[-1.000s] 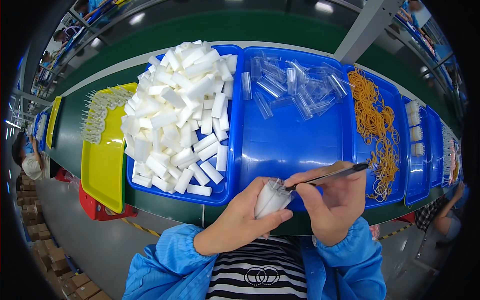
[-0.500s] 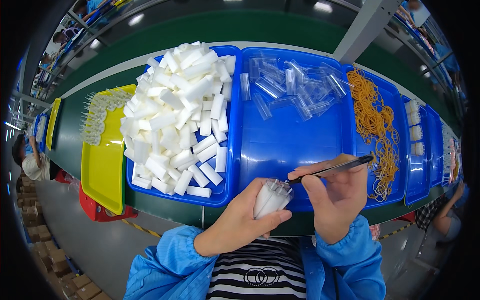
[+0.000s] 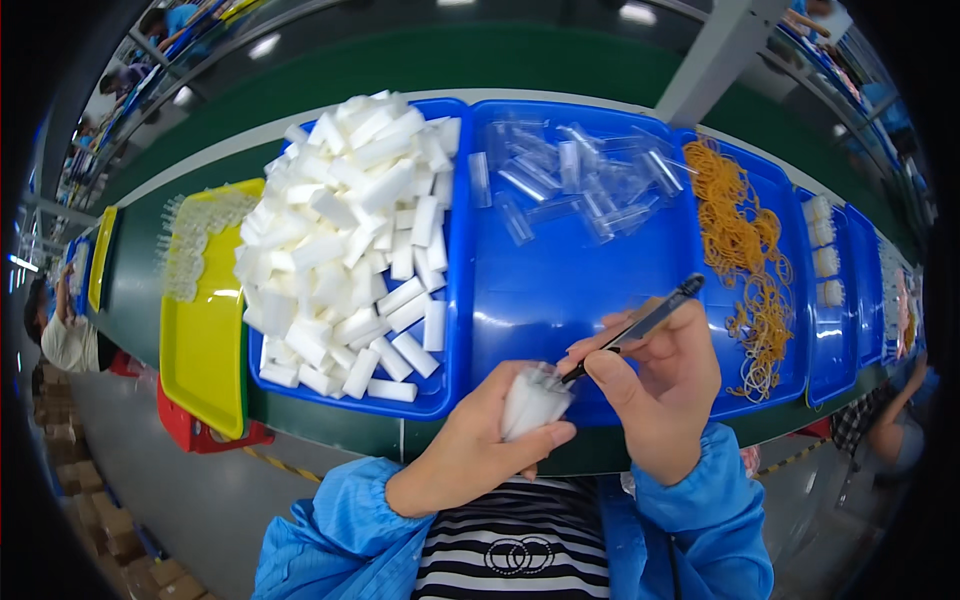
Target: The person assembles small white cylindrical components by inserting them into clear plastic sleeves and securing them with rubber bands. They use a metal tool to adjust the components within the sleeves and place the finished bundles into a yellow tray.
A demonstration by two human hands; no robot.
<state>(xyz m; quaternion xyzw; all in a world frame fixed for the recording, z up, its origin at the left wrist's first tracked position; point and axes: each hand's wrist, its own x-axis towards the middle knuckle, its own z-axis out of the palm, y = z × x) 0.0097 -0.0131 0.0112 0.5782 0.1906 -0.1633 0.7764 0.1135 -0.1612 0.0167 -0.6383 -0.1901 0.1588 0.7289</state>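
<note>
Right hand [image 3: 662, 385] pinches slim black pen-shaped tool [image 3: 655, 318], axis slanting down-left, tip at upper end of white foam-and-clear-plastic bundle [image 3: 533, 408]; left hand [image 3: 478, 440] grips bundle.

Head cam is the left fisheye of a head-worn pair; looks steeply down and ahead over the bench [image 3: 130, 285]. Left hand [image 3: 482, 437] and right hand [image 3: 662, 392] sit near, just below centre; shirt [image 3: 512, 578] at bottom edge. Trays [image 3: 580, 290] span mid-frame; boxes [image 3: 100, 510] farther, lower left.
</note>
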